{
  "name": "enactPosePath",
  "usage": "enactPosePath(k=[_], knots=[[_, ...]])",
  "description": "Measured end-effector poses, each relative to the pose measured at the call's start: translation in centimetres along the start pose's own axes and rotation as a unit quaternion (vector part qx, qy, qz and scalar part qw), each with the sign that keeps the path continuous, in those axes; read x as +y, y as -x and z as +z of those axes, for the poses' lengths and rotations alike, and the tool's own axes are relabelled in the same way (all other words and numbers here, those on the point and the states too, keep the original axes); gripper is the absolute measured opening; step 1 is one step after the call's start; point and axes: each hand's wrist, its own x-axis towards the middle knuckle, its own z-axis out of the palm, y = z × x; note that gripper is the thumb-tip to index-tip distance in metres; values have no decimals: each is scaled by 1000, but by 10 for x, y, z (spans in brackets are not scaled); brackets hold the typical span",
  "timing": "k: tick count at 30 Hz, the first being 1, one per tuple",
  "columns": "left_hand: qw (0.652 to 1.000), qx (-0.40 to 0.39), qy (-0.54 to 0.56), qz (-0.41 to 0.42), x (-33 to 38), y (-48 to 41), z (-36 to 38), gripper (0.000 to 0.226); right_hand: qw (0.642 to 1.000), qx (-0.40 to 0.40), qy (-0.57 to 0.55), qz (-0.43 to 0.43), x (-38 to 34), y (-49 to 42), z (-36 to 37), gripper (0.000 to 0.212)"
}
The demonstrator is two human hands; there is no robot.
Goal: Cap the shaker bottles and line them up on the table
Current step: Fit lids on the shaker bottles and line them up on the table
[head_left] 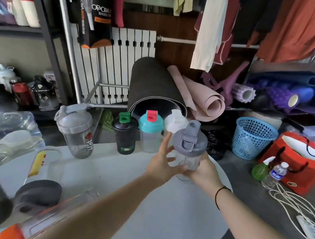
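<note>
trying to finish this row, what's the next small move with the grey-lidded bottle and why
Probably set the grey-lidded shaker bottle down at the right end of the row, beside the white-lidded bottle. Its lid is already on, the right hand grips its body, and the left hand is open beside it. The black bottle and teal-lidded bottle already stand in line.

Grey-lidded clear bottle; teal lid, red flap; black bottle, green cap; blue basket.
</note>
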Motion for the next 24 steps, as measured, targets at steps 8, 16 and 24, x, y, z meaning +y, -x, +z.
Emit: enactPosePath(k=[8, 16, 24], knots=[[1000, 19, 19, 3, -13, -19, 12, 113, 999, -27, -34, 14, 2, -25, -6, 61], [999, 31, 18, 18, -16, -23, 14, 106, 996, -34, -77, 27, 8, -29, -1, 84], [999, 41, 17, 12, -19, -26, 15, 105, 994, -33, -98, 27, 3, -26, 2, 74]])
